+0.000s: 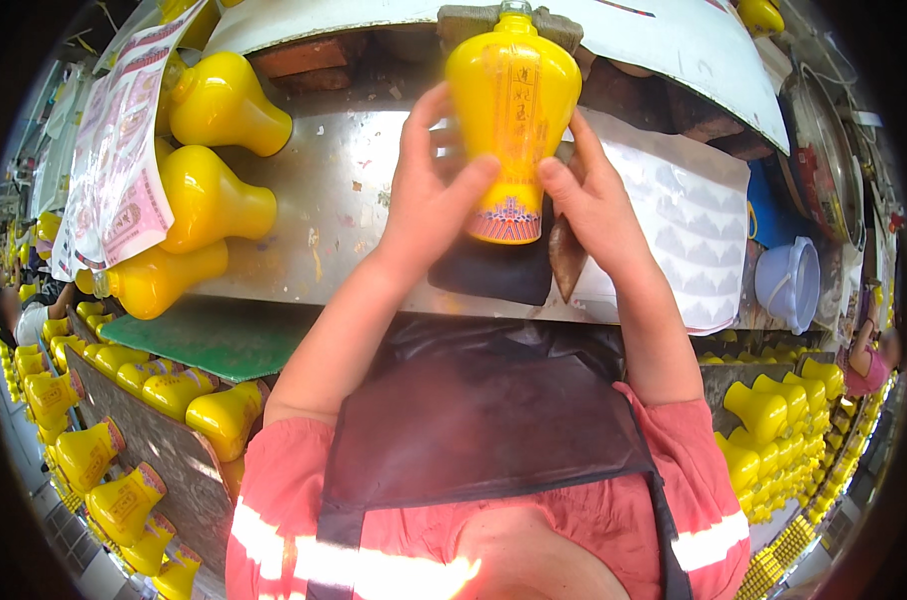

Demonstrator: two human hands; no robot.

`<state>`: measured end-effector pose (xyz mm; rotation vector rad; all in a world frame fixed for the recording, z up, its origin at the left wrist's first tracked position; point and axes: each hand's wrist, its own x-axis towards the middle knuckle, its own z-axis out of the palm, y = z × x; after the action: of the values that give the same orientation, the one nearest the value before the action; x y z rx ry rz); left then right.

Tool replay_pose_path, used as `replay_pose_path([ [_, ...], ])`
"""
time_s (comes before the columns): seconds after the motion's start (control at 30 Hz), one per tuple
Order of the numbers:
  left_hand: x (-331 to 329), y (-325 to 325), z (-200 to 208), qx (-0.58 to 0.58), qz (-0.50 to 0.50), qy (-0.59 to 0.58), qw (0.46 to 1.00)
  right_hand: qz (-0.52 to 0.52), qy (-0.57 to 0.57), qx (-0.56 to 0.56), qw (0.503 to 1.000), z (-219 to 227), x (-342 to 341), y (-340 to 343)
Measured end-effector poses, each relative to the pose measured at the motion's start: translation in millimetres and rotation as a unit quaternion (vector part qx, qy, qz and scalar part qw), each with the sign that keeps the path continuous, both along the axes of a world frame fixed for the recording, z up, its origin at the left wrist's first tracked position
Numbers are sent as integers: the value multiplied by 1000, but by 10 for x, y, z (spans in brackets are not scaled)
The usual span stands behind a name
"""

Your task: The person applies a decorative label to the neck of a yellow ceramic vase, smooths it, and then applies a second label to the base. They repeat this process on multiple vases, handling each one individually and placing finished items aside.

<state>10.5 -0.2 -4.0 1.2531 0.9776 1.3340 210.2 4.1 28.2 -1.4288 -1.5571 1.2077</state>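
A glossy yellow bottle with a clear glass neck stands nearly upright before me, its neck pointing away. Faint dark lettering runs down its front, and a blue and red patterned band circles its narrow foot. My left hand grips its left side, thumb low near the waist. On the other side my right hand closes round it, thumb also on the waist. Below the foot lies a dark pad, with a brown pointed piece beside it. A grey block sits behind the neck.
Plain yellow bottles lie at the table's left, partly under pink decal sheets. A white patterned sheet covers the right of the metal table, near a pale bucket. Racked bottles flank me. Other people work farther off.
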Motion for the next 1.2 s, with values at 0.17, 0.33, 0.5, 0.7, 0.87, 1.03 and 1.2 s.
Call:
replay_pose_path([
  [0.17,-54,165,44,123,39,150,980,-70,-7,65,995,313,62,121],
  [0.33,-93,349,134,221,56,321,919,-47,-83,195,976,546,-87,344],
  [0.5,-9,402,132,230,56,333,913,-47,-153,183,970,590,-209,543],
  [0.7,19,415,79,228,53,306,923,-74,-111,119,984,592,-227,568],
  [0.87,7,424,63,238,49,300,923,-66,-49,102,991,570,-165,554],
  [1.03,29,424,45,235,57,285,928,51,-151,460,874,448,-83,531],
  [1.2,29,419,55,236,53,292,925,63,-237,394,886,432,-44,514],
])
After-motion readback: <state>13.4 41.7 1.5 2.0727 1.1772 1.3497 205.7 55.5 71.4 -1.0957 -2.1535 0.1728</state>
